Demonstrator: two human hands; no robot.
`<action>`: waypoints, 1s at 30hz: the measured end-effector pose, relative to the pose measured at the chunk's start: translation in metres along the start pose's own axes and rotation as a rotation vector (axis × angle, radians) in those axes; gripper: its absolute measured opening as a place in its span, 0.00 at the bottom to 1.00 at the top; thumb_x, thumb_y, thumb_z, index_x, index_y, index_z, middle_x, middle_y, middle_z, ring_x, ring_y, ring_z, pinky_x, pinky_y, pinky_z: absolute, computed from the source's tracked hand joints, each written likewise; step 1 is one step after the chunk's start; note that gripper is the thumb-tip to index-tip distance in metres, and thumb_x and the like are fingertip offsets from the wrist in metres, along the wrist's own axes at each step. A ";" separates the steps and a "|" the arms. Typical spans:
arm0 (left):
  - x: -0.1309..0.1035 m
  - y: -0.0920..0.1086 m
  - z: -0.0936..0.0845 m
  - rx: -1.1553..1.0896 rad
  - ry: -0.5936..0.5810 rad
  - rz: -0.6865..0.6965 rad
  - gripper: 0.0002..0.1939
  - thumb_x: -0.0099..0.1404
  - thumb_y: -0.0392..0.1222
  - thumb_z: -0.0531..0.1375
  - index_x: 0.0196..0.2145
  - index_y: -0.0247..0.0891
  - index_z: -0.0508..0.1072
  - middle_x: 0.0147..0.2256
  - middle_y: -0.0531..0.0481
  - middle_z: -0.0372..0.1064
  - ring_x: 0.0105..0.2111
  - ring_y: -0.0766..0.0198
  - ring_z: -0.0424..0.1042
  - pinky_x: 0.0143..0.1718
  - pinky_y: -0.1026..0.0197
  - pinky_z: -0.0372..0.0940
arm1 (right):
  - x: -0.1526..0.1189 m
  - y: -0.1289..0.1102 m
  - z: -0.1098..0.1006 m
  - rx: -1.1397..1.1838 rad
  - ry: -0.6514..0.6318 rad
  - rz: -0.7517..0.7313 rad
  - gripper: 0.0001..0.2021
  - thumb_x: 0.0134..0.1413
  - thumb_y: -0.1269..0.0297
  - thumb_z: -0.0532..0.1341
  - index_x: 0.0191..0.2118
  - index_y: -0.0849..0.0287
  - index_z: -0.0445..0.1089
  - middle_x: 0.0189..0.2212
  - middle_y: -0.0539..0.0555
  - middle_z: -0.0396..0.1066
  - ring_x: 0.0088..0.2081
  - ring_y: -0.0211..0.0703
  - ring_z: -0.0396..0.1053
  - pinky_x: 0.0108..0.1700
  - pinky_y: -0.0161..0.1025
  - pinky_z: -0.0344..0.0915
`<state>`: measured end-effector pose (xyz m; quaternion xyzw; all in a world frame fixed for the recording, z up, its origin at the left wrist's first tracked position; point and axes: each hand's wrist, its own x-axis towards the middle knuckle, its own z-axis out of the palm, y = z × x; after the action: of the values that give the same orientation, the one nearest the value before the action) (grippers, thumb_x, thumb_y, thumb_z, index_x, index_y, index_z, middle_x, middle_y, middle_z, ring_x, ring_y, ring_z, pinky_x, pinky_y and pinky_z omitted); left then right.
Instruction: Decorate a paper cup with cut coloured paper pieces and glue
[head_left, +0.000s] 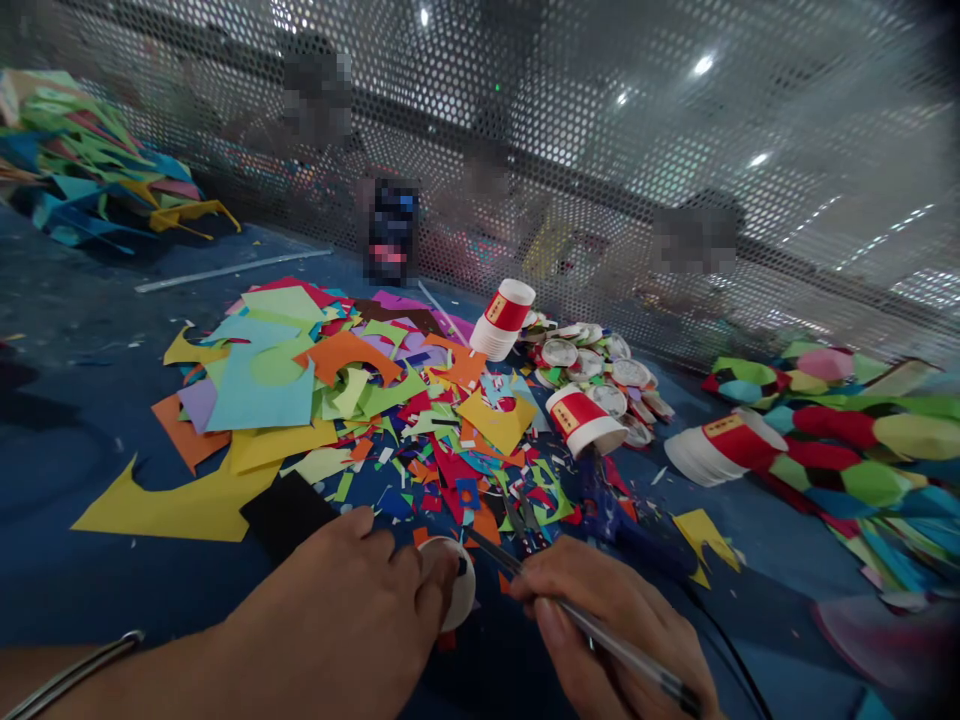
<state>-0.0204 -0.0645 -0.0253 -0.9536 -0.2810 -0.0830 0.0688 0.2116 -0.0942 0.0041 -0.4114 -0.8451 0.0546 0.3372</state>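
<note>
Near the front edge of the view, my left hand (352, 600) is closed on a small white paper disc (463, 592), which looks like a cup bottom. A tiny dark piece sits by its fingertips. My right hand (607, 620), just to the right, pinches a slim pen (600, 632) with a clear barrel. The pen's thin dark tip points up and left, just above the disc. Whether the tip touches anything is unclear. Beyond both hands spreads a heap of coloured paper scraps (360, 400), with scissors (525, 520) at its near side.
A blue glue gun (615, 525) with a cord lies right of the scissors. Red-and-white paper cups (504, 318) and a pile of decorated discs (592, 365) stand behind. Colourful paper pieces (847, 430) lie at right, more paper (82, 160) at far left. A perforated metal screen (570, 180) rises behind.
</note>
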 end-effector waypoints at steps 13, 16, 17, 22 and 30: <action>-0.004 0.002 0.005 0.007 0.082 0.018 0.16 0.70 0.39 0.56 0.54 0.36 0.73 0.31 0.49 0.79 0.25 0.60 0.72 0.35 0.53 0.57 | -0.010 0.006 0.004 0.022 0.045 0.018 0.15 0.53 0.79 0.58 0.44 0.56 0.71 0.33 0.51 0.80 0.35 0.40 0.79 0.41 0.36 0.78; -0.002 0.004 0.004 0.001 0.066 0.010 0.17 0.69 0.37 0.57 0.54 0.35 0.73 0.33 0.47 0.79 0.26 0.59 0.73 0.37 0.52 0.58 | -0.012 0.005 0.002 0.017 0.032 0.031 0.15 0.53 0.79 0.58 0.43 0.55 0.72 0.33 0.52 0.80 0.35 0.43 0.80 0.42 0.39 0.78; -0.003 0.004 0.004 0.004 0.049 0.006 0.17 0.69 0.36 0.57 0.54 0.34 0.73 0.35 0.46 0.79 0.28 0.58 0.74 0.37 0.52 0.59 | -0.012 0.005 0.002 0.024 0.023 0.041 0.15 0.53 0.79 0.58 0.43 0.55 0.73 0.33 0.52 0.80 0.35 0.43 0.80 0.42 0.39 0.79; -0.005 0.007 0.008 0.000 0.056 0.034 0.17 0.68 0.35 0.57 0.54 0.34 0.73 0.31 0.48 0.79 0.26 0.59 0.72 0.31 0.54 0.56 | -0.001 0.000 -0.005 0.062 -0.039 0.032 0.13 0.52 0.77 0.58 0.40 0.55 0.74 0.33 0.53 0.81 0.34 0.43 0.80 0.39 0.38 0.79; -0.003 0.010 0.005 -0.013 0.060 -0.010 0.13 0.69 0.33 0.57 0.50 0.37 0.75 0.31 0.51 0.78 0.27 0.61 0.72 0.31 0.55 0.54 | -0.009 0.002 -0.010 0.004 -0.091 0.031 0.15 0.54 0.77 0.58 0.44 0.55 0.73 0.35 0.53 0.81 0.39 0.43 0.81 0.47 0.38 0.77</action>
<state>-0.0168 -0.0732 -0.0313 -0.9497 -0.2829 -0.1139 0.0706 0.2229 -0.1014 0.0069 -0.4208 -0.8530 0.0804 0.2981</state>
